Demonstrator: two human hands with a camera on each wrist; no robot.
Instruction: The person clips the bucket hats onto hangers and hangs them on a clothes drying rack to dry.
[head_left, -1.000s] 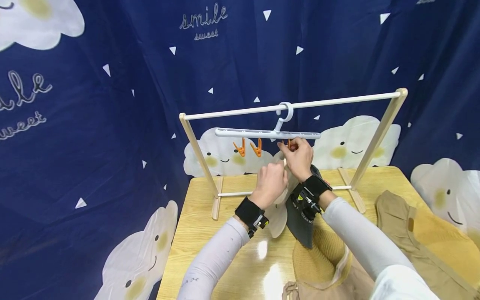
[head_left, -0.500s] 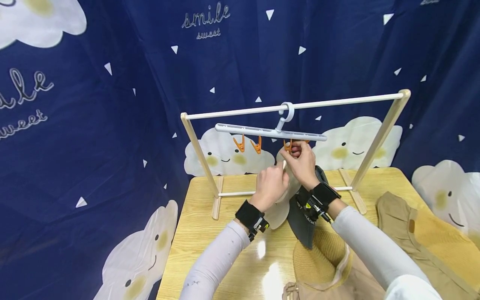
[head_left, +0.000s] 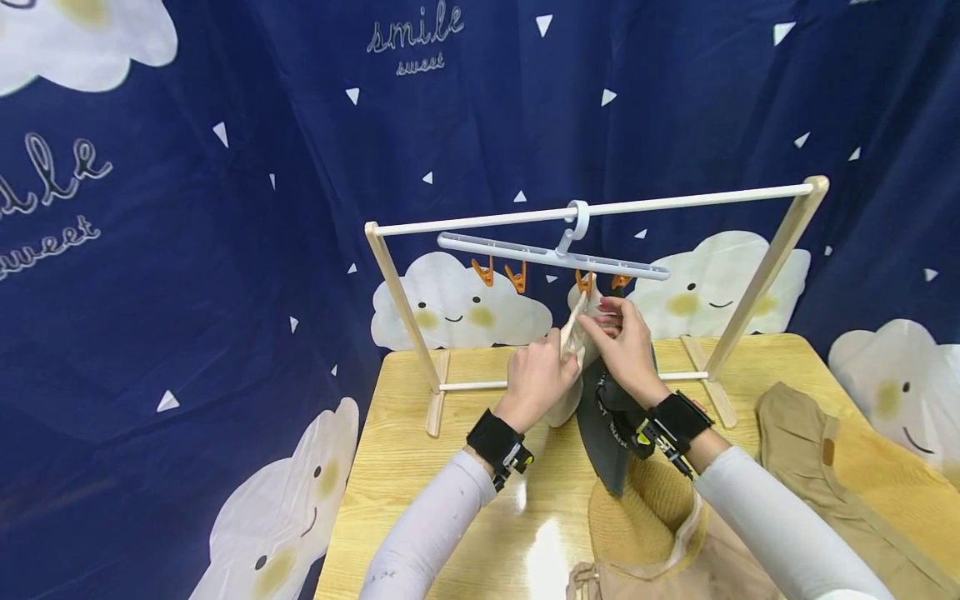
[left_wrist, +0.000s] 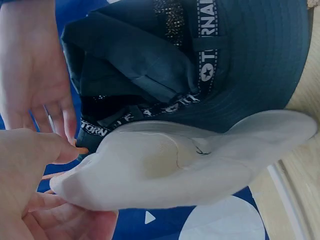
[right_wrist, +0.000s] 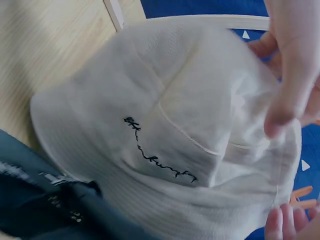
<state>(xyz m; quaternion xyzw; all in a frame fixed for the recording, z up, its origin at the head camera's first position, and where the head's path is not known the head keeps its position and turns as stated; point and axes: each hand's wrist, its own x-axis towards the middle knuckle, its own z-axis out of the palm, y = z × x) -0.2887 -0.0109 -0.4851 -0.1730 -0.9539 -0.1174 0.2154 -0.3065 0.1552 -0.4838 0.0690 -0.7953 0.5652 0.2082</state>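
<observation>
Cloud-printed curtains (head_left: 480,125) around a table (head_left: 390,467) show an indoor booth.

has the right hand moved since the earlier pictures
Yes: judged against the rack's top bar in the head view, the right hand has moved down and slightly right, farther below the bar.

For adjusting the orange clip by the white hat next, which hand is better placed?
Right, I'd judge: the right hand appears to hold nothing, its fingers loose just below the orange clip. The left hand grips the white hat, so it seems better suited to steadying.
</observation>
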